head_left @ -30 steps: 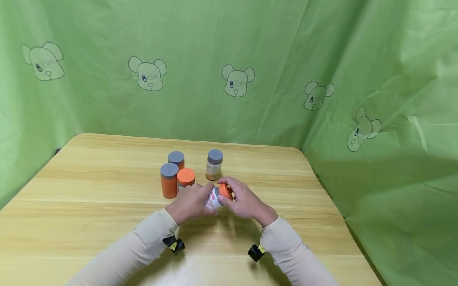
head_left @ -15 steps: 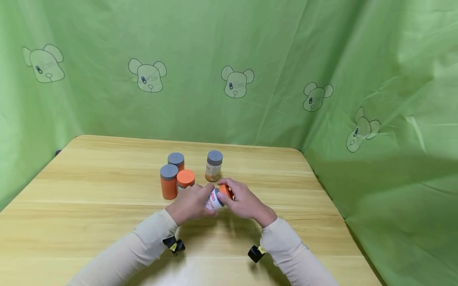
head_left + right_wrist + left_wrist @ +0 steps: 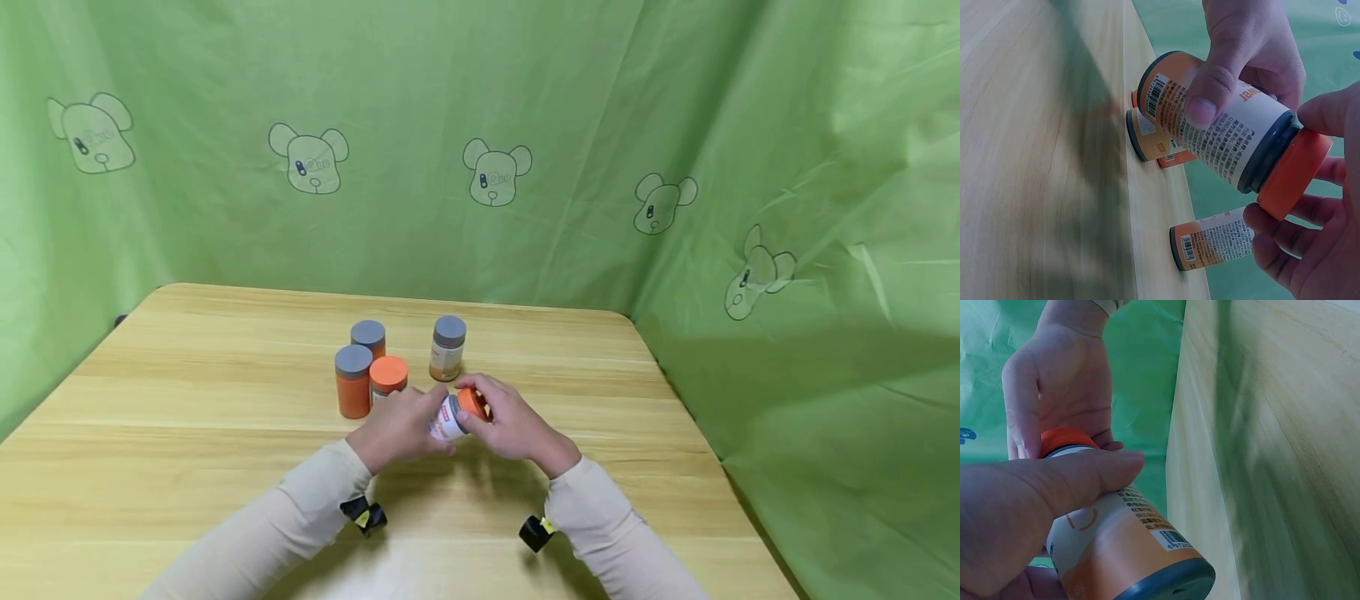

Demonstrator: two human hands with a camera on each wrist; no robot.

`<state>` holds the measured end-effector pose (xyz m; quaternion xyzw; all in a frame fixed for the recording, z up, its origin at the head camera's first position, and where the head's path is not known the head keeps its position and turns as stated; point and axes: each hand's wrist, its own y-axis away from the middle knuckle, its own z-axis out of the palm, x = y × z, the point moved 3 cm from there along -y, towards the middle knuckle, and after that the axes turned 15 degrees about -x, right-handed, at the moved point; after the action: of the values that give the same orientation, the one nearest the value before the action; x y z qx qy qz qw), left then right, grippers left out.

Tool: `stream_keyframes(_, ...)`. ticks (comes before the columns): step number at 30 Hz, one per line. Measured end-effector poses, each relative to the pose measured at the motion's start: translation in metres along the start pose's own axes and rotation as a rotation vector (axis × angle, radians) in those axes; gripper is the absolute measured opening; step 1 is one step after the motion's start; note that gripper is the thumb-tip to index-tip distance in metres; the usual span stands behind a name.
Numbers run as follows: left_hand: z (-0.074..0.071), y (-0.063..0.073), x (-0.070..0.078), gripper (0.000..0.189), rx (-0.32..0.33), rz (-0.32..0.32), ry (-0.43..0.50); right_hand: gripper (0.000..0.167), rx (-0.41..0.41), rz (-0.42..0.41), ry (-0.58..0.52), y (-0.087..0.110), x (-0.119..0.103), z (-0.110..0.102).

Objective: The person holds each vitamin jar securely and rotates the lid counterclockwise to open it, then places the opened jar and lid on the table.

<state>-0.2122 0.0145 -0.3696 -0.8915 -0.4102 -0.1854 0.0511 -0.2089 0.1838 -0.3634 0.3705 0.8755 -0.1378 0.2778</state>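
Note:
My left hand [image 3: 405, 423] grips the body of a white-and-orange labelled jar [image 3: 1222, 125], its thumb lying across the label. The jar is tilted above the table, mouth end toward the right. On that end sits an orange lid [image 3: 1295, 173], pinched between the thumb and fingers of my right hand [image 3: 513, 419]. A grey neck shows between lid and label in the right wrist view. In the left wrist view the jar's dark base [image 3: 1172, 581] and barcode face the camera. Whether the lid is fully seated I cannot tell.
Left of the hands stand two grey-lidded jars [image 3: 353, 383] and an orange-lidded jar [image 3: 388, 375], close together. Another grey-lidded jar [image 3: 447, 348] stands behind the held one. The wooden table [image 3: 187, 358] meets green curtains [image 3: 405, 233] at the back and right.
The right hand's fingers shift slightly on the orange lid, and the lid's tilt varies a little. The left hand and the standing jars stay put.

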Motion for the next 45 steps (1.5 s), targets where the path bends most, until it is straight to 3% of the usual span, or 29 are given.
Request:
stream_keyframes(12,0.0005,-0.0004,0.0003,0.056,-0.012,-0.010,-0.001,0.043,-0.001,-0.005,0.031,0.0021,-0.0003,-0.0016)
stream_keyframes(23,0.0009,-0.0012,0.0034,0.055,-0.018,-0.009,-0.023,0.042,-0.022,0.114,-0.010,0.0018,0.0009,-0.0009)
stream_keyframes(45,0.0015,-0.0013,0.0017,0.055,-0.032,-0.016,-0.002,0.042,-0.033,0.094,-0.026,0.0037,0.0018,-0.0025)
